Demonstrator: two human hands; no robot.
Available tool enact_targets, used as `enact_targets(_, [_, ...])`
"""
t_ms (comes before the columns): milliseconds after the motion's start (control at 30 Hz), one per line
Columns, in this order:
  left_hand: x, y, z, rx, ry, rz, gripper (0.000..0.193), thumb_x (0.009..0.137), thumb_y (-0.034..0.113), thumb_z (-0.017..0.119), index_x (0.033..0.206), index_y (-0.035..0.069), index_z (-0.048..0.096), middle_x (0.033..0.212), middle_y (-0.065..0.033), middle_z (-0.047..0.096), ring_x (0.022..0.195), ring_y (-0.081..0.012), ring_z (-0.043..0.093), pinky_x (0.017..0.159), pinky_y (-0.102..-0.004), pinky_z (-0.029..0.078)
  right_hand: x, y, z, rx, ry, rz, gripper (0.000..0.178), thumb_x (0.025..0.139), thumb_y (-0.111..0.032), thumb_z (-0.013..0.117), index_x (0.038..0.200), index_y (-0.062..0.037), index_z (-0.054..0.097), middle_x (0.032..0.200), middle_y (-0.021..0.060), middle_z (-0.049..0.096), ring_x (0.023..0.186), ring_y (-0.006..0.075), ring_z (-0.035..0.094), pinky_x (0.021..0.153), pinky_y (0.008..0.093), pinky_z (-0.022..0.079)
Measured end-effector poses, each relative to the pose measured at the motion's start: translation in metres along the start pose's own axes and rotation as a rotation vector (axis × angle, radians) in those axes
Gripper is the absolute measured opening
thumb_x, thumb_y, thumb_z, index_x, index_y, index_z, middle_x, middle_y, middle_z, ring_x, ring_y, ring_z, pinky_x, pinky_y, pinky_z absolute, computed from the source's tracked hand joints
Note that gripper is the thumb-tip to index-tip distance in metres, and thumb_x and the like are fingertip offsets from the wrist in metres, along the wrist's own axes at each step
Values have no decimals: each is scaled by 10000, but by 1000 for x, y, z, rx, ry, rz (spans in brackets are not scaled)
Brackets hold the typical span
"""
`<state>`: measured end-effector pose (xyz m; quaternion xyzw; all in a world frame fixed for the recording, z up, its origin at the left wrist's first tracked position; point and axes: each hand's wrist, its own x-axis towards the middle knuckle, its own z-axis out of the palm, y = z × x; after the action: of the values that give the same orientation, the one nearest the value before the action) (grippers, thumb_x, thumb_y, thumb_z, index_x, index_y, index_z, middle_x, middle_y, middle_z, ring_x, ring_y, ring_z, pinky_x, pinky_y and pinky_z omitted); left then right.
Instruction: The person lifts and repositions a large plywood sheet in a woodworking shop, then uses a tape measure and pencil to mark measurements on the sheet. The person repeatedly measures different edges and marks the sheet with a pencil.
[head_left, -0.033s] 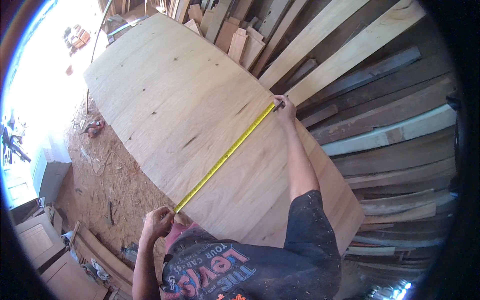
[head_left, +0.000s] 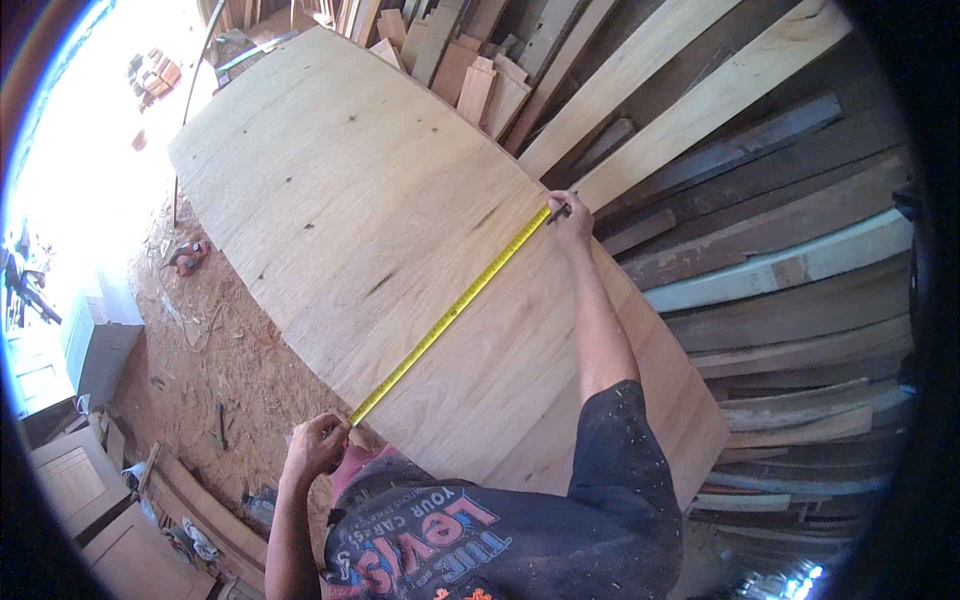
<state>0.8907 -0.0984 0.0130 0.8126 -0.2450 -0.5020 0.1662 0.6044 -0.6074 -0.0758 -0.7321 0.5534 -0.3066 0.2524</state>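
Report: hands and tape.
Left hand holding yellow measuring tape at near end; right hand at far end with slim dark object. Tape spans pale wooden panel. Pale wooden boards beyond panel.

big panel (head_left: 400, 170) is bare pale wood, matt and pretty smooth, dark knots and streaks in the grain. the yellow tape (head_left: 450, 315) looks thin and smooth, can't tell if it's coated metal. weathered boards (head_left: 770, 222) are way rougher, and one plank (head_left: 850, 245) has worn pale paint. shirt (head_left: 520, 540) is matt cloth with pale flecks, ground (head_left: 220, 370) is rough and crumbly.
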Motion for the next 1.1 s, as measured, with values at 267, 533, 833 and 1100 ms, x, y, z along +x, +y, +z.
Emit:
enact_targets(267, [5,-11,2,-7,-9,101,297,924,301,658,883,11,709,711,-102,702,664,-186,684,677,-352,544,-4,3,5,-52,53,-6,160,940,-154,726,1088,-93,726,978,79,747,937,168,710,829,318,550])
enact_targets(533, [11,-23,6,-69,-17,54,260,923,274,663,856,25,699,683,-141,659,610,-234,647,623,-375,517,-1,7,6,-221,56,-87,182,963,-161,675,1134,-113,717,1088,104,750,1005,263,714,874,376,553])
enact_targets(833, [1,-9,-1,-81,-44,29,340,952,336,631,943,6,710,710,-91,678,579,-184,660,559,-351,530,-84,-111,4,555,-220,175,318,1053,-304,577,1236,-63,677,1016,57,730,880,129,680,702,274,532])
enact_targets(1100, [-2,-2,-7,-142,-114,-41,335,950,345,639,838,31,675,640,-52,628,539,-149,616,496,-330,483,-176,-186,35,540,-980,93,205,1007,-192,641,1101,-24,713,879,35,713,807,99,672,723,264,544])
